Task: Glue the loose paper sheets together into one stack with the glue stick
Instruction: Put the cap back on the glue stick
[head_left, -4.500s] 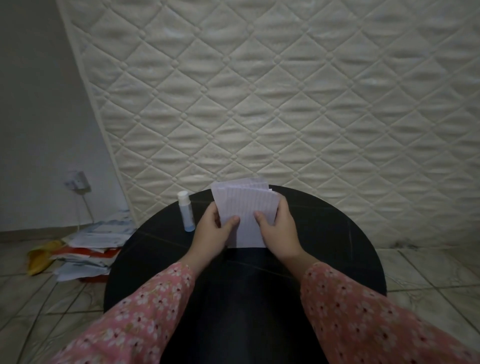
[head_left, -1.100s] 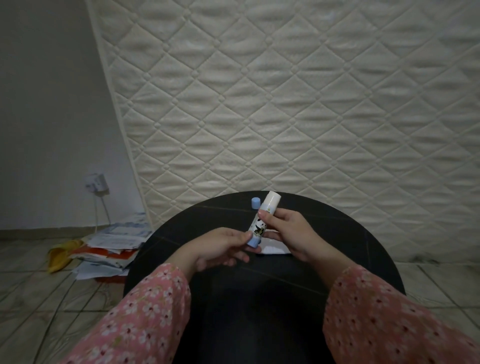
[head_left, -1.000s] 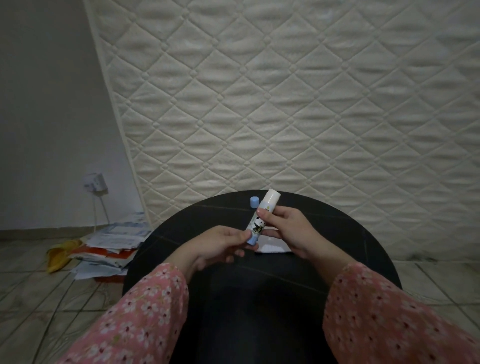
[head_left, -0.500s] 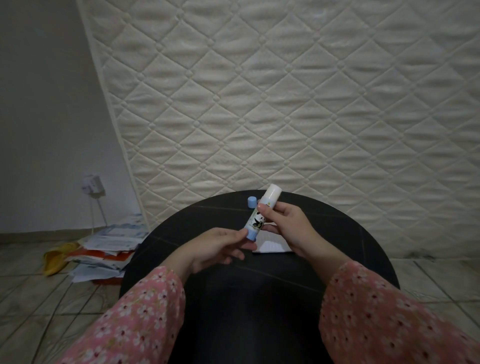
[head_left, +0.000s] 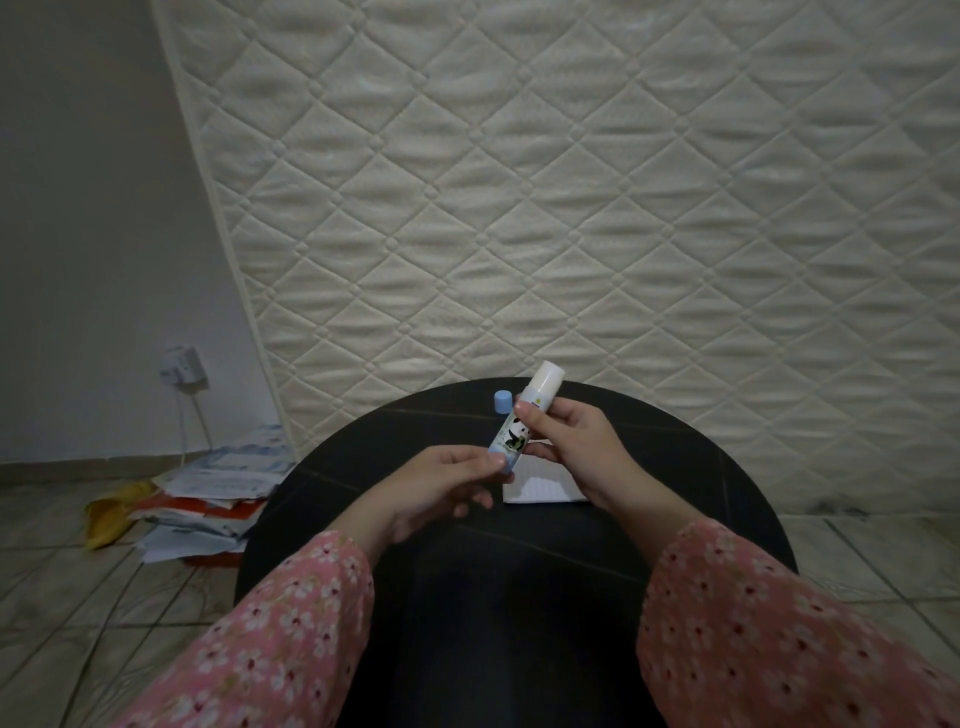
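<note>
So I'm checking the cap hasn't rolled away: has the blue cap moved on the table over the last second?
No. The blue cap stands at the same spot near the far rim of the round black table.

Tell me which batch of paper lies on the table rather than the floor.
The lined white sheets under the right hand, on the black round table. The other papers are a messy heap on the tiled floor, left, near the wall.
</note>
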